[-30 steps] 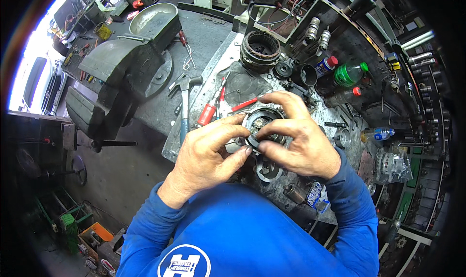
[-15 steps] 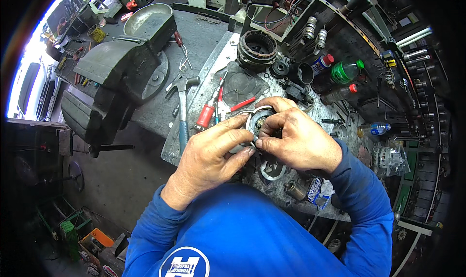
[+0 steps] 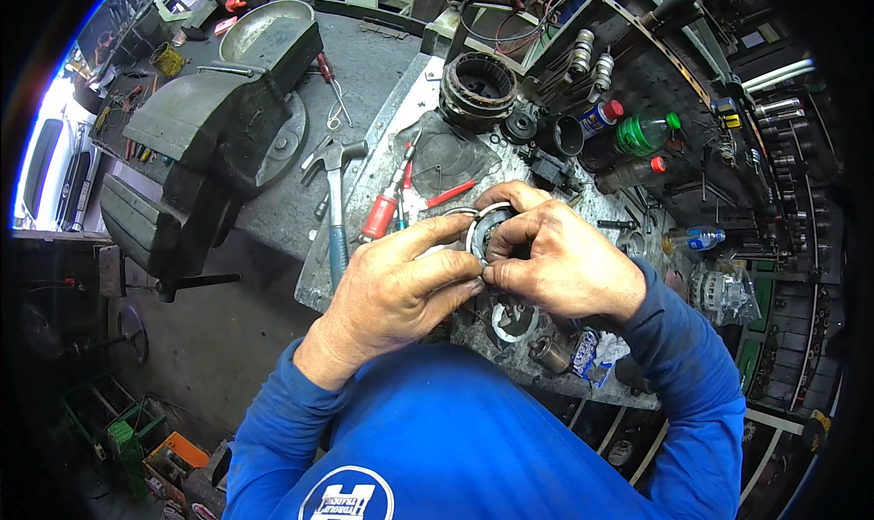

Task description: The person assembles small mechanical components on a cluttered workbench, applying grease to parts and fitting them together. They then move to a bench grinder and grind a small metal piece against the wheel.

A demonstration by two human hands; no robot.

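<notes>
Above the bench, my left hand (image 3: 391, 279) and my right hand (image 3: 566, 258) meet around a round metal housing (image 3: 474, 235) with a pale rim. Fingers of my right hand curl over its far edge and into its middle, with the thumb near its close side. My left fingers and thumb pinch at its left edge, where the tips touch my right thumb. Whatever small piece lies between the fingertips is hidden. Beneath the hands, another ring-shaped metal part (image 3: 513, 323) lies on the bench. Left of them are a red-handled screwdriver (image 3: 379, 217) and red-handled pliers (image 3: 450, 193).
A claw hammer (image 3: 338, 210) lies beside a large bench vise (image 3: 196, 124) on the left. Farther back stands a round slotted metal housing (image 3: 478, 90). To the right are a green bottle (image 3: 642, 135), a bagged metal part (image 3: 722, 292) and a metal cylinder (image 3: 550, 353).
The view has shifted slightly. My left fingers have drawn closer together against the housing's edge; my right hand keeps nearly the same grip.
</notes>
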